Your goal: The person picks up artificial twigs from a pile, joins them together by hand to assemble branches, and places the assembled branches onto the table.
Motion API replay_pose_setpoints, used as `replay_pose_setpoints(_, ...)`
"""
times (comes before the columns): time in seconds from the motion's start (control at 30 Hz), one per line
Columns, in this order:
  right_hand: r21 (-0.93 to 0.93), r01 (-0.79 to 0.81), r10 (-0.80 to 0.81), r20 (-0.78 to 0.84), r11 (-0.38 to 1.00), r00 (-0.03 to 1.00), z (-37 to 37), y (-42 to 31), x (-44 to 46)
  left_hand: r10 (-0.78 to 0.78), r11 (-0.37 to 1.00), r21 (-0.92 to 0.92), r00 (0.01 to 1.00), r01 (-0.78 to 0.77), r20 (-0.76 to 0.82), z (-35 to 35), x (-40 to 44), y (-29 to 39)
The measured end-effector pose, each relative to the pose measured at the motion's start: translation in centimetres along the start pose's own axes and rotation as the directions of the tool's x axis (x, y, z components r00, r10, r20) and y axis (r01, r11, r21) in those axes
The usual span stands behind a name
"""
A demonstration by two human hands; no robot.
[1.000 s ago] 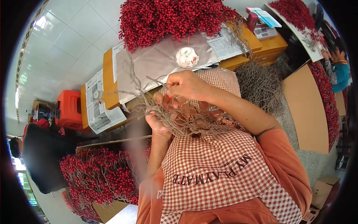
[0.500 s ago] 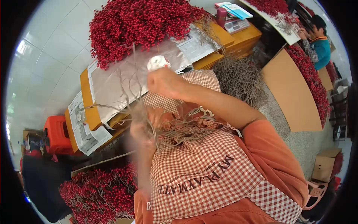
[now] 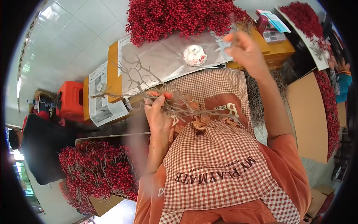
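Bare twigs (image 3: 175, 108) in L hand (image 3: 154, 114), R hand (image 3: 245, 50) up

Twigs thin, grey-brown, crooked, forked; over the lap, nr side of table (image 3: 115, 74). L hand's fingers + thumb closed round them. R hand far right, blurred, fingers curled; can't tell if it has anything. Apron (image 3: 212, 149): checked cloth, gathered. Table: smooth yellowish top w/ silvery sheet (image 3: 160, 56), roundish white dish (image 3: 194, 56), heaped round red berries (image 3: 179, 18).

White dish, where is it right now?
In the head view, the white dish sits on the grey sheet above centre, just below the red berries and left of the right hand.
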State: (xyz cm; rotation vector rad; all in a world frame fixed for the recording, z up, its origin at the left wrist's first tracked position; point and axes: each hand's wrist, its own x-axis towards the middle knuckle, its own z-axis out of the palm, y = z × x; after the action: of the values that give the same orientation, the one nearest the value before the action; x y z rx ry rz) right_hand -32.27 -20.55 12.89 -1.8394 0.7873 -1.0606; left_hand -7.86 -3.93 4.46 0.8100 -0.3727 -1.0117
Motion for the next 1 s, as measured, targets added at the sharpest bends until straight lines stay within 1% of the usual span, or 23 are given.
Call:
replay_pose_setpoints(0.07, -0.017, -0.063, 0.064, 0.151, 0.998, 0.986, 2.2, -1.5, -0.5, 0.037, 0.999, 0.006, 0.999, -0.037, 0.037, 0.3, 0.0, 0.0)
replay_pose_setpoints(0.13, -0.023, 0.065, -0.060, 0.188, 0.998, 0.980, 5.3, -0.3, -0.7, 0.014, 0.999, 0.038, 0.999, -0.015, 0.050, 0.8, -0.3, 0.3)
replay_pose_setpoints(0.17, -0.024, 0.066, -0.061, 0.186, 0.998, 0.981, 6.9, 0.0, -0.9, 0.013, 0.999, 0.038, 0.999, -0.015, 0.052, 1.1, -0.5, 0.2)
replay_pose_setpoints(0.23, 0.051, -0.182, 0.153, 0.349, 0.982, 0.925, 9.1, 0.4, -1.4, 0.058, 0.996, 0.069, 0.997, -0.062, 0.053, 1.7, -0.5, 0.1)
replay_pose_setpoints(0.27, 0.050, -0.176, 0.149, 0.344, 0.983, 0.927, 9.5, 0.7, -1.6, 0.060, 0.996, 0.067, 0.996, -0.064, 0.060, 1.6, -0.4, 0.2)
replay_pose_setpoints(0.33, 0.037, 0.017, -0.025, 0.239, 0.999, 0.971, 9.8, 0.9, -1.7, 0.042, 0.998, 0.047, 0.993, -0.048, 0.106, 1.2, -0.3, 0.2)
replay_pose_setpoints(0.37, -0.121, 0.270, -0.241, 0.209, 0.955, 0.948, 9.3, 0.6, -1.7, 0.023, 0.998, 0.054, 0.996, -0.028, 0.090, 1.2, -0.4, 0.3)
replay_pose_setpoints(0.4, -0.119, 0.270, -0.240, 0.217, 0.955, 0.946, 8.9, 0.4, -1.7, 0.025, 0.998, 0.051, 0.996, -0.029, 0.083, 1.1, -0.3, 0.3)
replay_pose_setpoints(0.43, -0.313, 0.508, -0.426, 0.294, 0.803, 0.855, 8.4, 0.3, -1.6, -0.009, 0.999, 0.033, 0.992, 0.005, 0.129, 0.9, -0.1, 0.4)
replay_pose_setpoints(0.47, -0.463, 0.692, -0.563, 0.405, 0.553, 0.721, 8.1, 0.1, -1.6, -0.043, 0.999, 0.016, 0.983, 0.041, 0.179, 0.7, 0.1, 0.4)
replay_pose_setpoints(0.5, -0.464, 0.692, -0.559, 0.408, 0.553, 0.722, 8.2, -0.4, -1.8, -0.072, 0.997, 0.041, 0.974, 0.065, 0.213, 0.8, 0.2, 0.5)
replay_pose_setpoints(0.53, -0.429, 0.758, -0.636, 0.419, 0.491, 0.648, 8.5, -1.2, -2.4, -0.073, 0.997, 0.037, 0.974, 0.067, 0.215, 1.1, 0.1, 0.5)
replay_pose_setpoints(0.57, -0.391, 0.819, -0.706, 0.425, 0.420, 0.566, 8.8, -1.7, -2.7, -0.138, 0.985, -0.078, 0.970, 0.156, 0.200, 1.3, 0.1, 0.5)
replay_pose_setpoints(0.6, -0.392, 0.821, -0.708, 0.427, 0.416, 0.563, 9.2, -1.6, -2.7, -0.201, 0.952, -0.192, 0.961, 0.237, 0.193, 1.5, 0.1, 0.5)
replay_pose_setpoints(0.63, -0.402, 0.850, -0.753, 0.424, 0.340, 0.502, 9.6, -1.2, -2.7, -0.198, 0.953, -0.192, 0.961, 0.235, 0.192, 0.9, 0.4, 0.2)
replay_pose_setpoints(0.67, -0.412, 0.872, -0.794, 0.421, 0.264, 0.439, 9.9, -1.0, -2.8, -0.228, 0.956, -0.137, 0.950, 0.260, 0.213, -0.5, 0.9, -0.4)
replay_pose_setpoints(0.7, -0.414, 0.881, -0.774, 0.472, 0.229, 0.423, 9.5, -1.1, -2.8, -0.260, 0.955, -0.082, 0.938, 0.284, 0.230, -2.0, 1.5, -0.9)
replay_pose_setpoints(0.73, -0.412, 0.881, -0.774, 0.470, 0.232, 0.424, 9.2, -1.3, -2.9, -0.294, 0.951, -0.025, 0.924, 0.310, 0.245, -2.4, 1.6, -0.7)
replay_pose_setpoints(0.77, -0.477, 0.861, -0.755, 0.495, 0.178, 0.430, 8.9, -1.6, -3.1, -0.351, 0.919, -0.073, 0.887, 0.388, 0.301, -2.6, 1.5, -0.6)
replay_pose_setpoints(0.8, -0.536, 0.836, -0.735, 0.519, 0.118, 0.437, 8.6, -1.9, -3.2, -0.352, 0.918, -0.072, 0.886, 0.389, 0.301, -2.3, 1.2, -0.8)
replay_pose_setpoints(0.87, -0.487, 0.862, -0.732, 0.535, 0.140, 0.421, 7.6, -2.9, -3.1, -0.348, 0.936, -0.034, 0.936, 0.350, 0.053, 1.4, -0.2, 0.2)
replay_pose_setpoints(0.93, -0.439, 0.884, -0.728, 0.552, 0.161, 0.407, 7.3, -3.1, -3.3, -0.367, 0.928, -0.024, 0.925, 0.371, 0.098, 2.5, -0.3, 0.5)
replay_pose_setpoints(1.0, -0.263, 0.952, -0.786, 0.550, 0.157, 0.281, 7.6, -2.6, -3.6, -0.410, 0.885, -0.093, 0.860, 0.456, 0.304, 1.7, -0.2, 0.0)
